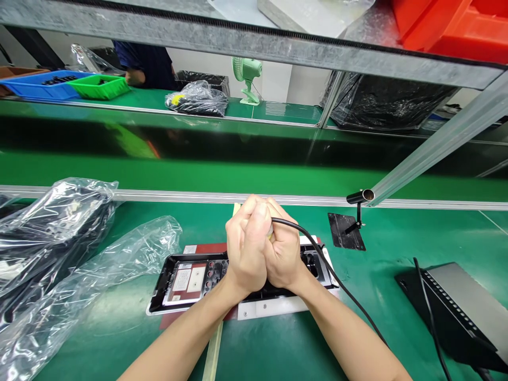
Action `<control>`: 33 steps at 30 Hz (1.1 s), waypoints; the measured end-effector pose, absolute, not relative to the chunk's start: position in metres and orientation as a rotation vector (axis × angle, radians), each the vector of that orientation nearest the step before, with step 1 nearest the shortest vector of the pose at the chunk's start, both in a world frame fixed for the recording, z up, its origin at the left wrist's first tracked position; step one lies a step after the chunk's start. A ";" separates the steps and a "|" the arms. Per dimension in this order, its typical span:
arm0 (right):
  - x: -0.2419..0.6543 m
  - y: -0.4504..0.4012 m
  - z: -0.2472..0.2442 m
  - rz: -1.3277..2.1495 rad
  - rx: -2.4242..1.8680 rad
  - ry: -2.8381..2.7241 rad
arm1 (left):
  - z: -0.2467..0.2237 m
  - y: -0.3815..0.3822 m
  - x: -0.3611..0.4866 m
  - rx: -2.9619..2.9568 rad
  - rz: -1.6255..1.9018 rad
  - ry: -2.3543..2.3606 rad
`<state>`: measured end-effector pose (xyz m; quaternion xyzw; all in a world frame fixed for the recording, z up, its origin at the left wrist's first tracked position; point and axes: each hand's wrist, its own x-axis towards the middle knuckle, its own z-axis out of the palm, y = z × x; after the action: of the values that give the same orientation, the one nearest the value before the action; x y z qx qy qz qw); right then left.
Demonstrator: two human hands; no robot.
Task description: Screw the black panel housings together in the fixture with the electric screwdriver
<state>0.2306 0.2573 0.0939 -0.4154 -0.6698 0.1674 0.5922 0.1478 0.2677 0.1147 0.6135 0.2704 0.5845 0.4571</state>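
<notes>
As both hands (248,248) (283,259) clasp, a cable (298,227) emerges.

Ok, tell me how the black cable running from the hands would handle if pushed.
The black cable would probably flex, since it already curves. It's likely somewhat springy, not limp: the arc is smooth, without visible kinks.

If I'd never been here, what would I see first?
Probably the left hand and right hand in the middle, gripping a mostly hidden thing with a black cord. Beneath them is a long black case. The bright red bin in the top right corner stands out too.
</notes>
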 end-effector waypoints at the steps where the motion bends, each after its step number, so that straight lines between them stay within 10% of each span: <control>1: 0.231 0.257 0.094 0.387 -0.972 -1.561 | 0.115 0.268 0.148 1.521 1.444 0.672; 33: 0.234 0.247 0.111 0.505 -1.126 -1.523 | 0.121 0.272 0.125 1.641 1.199 0.615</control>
<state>0.2341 0.2467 0.1108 -0.4770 -0.6453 0.2140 0.5570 0.1246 0.2716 0.1209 0.6747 0.2529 0.4931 0.4875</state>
